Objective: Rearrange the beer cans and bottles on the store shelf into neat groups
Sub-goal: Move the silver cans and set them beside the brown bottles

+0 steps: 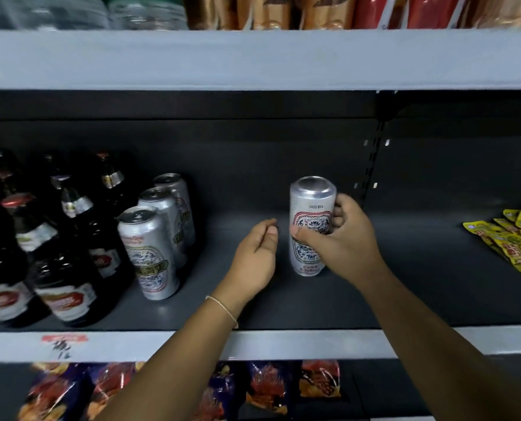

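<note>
My right hand (344,235) grips a silver beer can (310,208) that stands upside down on the dark shelf (283,299), its printing inverted. My left hand (257,253) hovers just left of that can with loosely curled fingers, holding nothing. Further left, three matching silver cans (149,253) stand upright in a row running back from the shelf front. Several dark beer bottles (67,287) with red and white labels crowd the shelf's left end.
Yellow snack packets (514,238) lie at the shelf's right end. The grey shelf lip (283,344) carries a red price tag (63,340). Snack bags (268,387) fill the shelf below, and wrapped goods sit on the shelf above.
</note>
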A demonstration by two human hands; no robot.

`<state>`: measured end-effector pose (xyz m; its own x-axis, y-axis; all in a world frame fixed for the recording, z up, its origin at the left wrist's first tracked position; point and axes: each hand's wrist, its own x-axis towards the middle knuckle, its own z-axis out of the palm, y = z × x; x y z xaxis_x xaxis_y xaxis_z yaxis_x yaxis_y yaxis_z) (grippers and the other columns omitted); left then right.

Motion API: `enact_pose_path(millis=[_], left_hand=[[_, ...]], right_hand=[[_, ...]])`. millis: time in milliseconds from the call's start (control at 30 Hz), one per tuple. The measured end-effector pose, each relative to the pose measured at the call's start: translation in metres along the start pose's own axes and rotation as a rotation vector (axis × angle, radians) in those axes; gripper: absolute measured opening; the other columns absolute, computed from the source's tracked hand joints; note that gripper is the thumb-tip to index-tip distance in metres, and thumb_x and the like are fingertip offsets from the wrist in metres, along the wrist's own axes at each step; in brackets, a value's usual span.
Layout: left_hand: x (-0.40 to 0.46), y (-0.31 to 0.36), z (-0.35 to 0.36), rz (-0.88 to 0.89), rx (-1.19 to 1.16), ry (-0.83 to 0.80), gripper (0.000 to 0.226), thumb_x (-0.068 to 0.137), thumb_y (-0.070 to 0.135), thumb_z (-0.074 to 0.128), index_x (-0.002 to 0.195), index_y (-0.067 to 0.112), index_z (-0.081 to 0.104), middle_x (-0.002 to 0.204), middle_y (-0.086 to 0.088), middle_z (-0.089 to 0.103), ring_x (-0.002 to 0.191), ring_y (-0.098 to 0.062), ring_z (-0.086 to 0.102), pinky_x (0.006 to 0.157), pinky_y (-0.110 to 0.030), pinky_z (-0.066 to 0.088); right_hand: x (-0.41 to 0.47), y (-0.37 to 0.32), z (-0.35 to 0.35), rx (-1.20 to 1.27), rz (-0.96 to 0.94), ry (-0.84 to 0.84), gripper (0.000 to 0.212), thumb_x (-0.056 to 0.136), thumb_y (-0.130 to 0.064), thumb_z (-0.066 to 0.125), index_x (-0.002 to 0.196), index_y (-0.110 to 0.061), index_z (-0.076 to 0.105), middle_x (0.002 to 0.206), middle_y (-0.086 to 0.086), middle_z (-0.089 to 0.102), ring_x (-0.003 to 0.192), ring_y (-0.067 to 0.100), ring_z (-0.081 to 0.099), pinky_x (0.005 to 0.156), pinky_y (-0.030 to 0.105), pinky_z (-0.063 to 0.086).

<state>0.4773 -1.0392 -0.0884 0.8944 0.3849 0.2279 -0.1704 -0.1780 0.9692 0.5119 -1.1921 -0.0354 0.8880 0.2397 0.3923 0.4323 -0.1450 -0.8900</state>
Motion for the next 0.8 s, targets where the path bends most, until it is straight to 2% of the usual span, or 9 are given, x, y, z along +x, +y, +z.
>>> enact_pose_path(millis=[67, 233, 367, 433, 567, 667, 733, 800], left_hand=[[-0.01, -0.001, -0.026, -0.017, -0.033, 0.007, 0.038, 0.076, 0.058, 0.047, 0.104, 0.037, 0.061, 0.124, -0.004, 0.064, 0.119, -0.021, 0.057, 0.108, -0.047, 0.041], [-0.037, -0.004, -0.087, -0.03, -0.031, -0.005, 0.052, 0.077, 0.061, 0.047, 0.112, 0.027, 0.066, 0.12, 0.0, 0.067, 0.117, -0.019, 0.06, 0.106, -0.048, 0.043], [-0.063, -0.001, -0.131, -0.061, -0.076, -0.046, 0.029, 0.091, 0.04, 0.045, 0.102, 0.026, 0.069, 0.112, -0.001, 0.071, 0.111, -0.018, 0.064, 0.103, -0.046, 0.046], [-0.075, -0.004, -0.149, -0.086, -0.111, -0.062, 0.027, 0.098, 0.032, 0.042, 0.105, 0.025, 0.068, 0.113, -0.001, 0.071, 0.111, -0.016, 0.064, 0.104, -0.045, 0.046], [-0.097, -0.009, -0.182, -0.114, -0.167, -0.092, 0.032, 0.095, 0.041, 0.045, 0.11, 0.025, 0.068, 0.116, -0.001, 0.07, 0.114, -0.018, 0.063, 0.105, -0.045, 0.045], [-0.113, -0.007, -0.201, -0.116, -0.213, -0.105, 0.027, 0.099, 0.037, 0.047, 0.111, 0.021, 0.066, 0.113, -0.004, 0.071, 0.109, -0.018, 0.066, 0.101, -0.04, 0.048], [-0.119, -0.007, -0.212, -0.101, -0.228, -0.092, 0.036, 0.092, 0.046, 0.053, 0.113, 0.019, 0.065, 0.113, -0.005, 0.071, 0.109, -0.019, 0.066, 0.099, -0.038, 0.05], [-0.124, -0.006, -0.221, -0.085, -0.247, -0.08, 0.044, 0.088, 0.048, 0.057, 0.117, 0.016, 0.064, 0.114, -0.009, 0.07, 0.109, -0.026, 0.065, 0.098, -0.043, 0.05]], right_hand=[[-0.015, -0.011, 0.021, 0.005, -0.004, -0.03, 0.054, 0.064, -0.018, 0.09, 0.103, -0.032, 0.057, 0.093, -0.012, 0.072, 0.084, -0.002, 0.07, 0.075, 0.023, 0.057], [-0.049, -0.038, 0.074, 0.04, 0.015, -0.089, 0.052, 0.064, -0.02, 0.091, 0.098, -0.037, 0.055, 0.092, -0.015, 0.071, 0.084, -0.005, 0.069, 0.071, 0.017, 0.055], [-0.072, -0.062, 0.114, 0.081, 0.023, -0.115, 0.052, 0.063, -0.022, 0.091, 0.098, -0.038, 0.056, 0.089, -0.019, 0.071, 0.085, -0.004, 0.069, 0.068, 0.015, 0.055], [-0.083, -0.071, 0.132, 0.082, 0.025, -0.127, 0.052, 0.061, -0.025, 0.092, 0.098, -0.038, 0.057, 0.089, -0.02, 0.072, 0.086, -0.003, 0.07, 0.069, 0.017, 0.056], [-0.102, -0.078, 0.16, 0.077, 0.052, -0.119, 0.052, 0.063, -0.023, 0.092, 0.1, -0.037, 0.058, 0.093, -0.013, 0.073, 0.087, -0.001, 0.07, 0.072, 0.022, 0.057], [-0.113, -0.081, 0.178, 0.154, 0.093, -0.106, 0.051, 0.068, -0.012, 0.089, 0.108, -0.027, 0.061, 0.096, -0.008, 0.075, 0.089, 0.004, 0.072, 0.073, 0.024, 0.058], [-0.118, -0.085, 0.187, 0.287, 0.139, -0.105, 0.049, 0.072, -0.004, 0.084, 0.113, -0.015, 0.061, 0.1, -0.002, 0.076, 0.092, 0.01, 0.073, 0.074, 0.026, 0.059], [-0.121, -0.088, 0.194, 0.405, 0.173, -0.094, 0.046, 0.075, 0.001, 0.08, 0.116, -0.006, 0.06, 0.103, 0.006, 0.076, 0.096, 0.018, 0.073, 0.076, 0.029, 0.059]])
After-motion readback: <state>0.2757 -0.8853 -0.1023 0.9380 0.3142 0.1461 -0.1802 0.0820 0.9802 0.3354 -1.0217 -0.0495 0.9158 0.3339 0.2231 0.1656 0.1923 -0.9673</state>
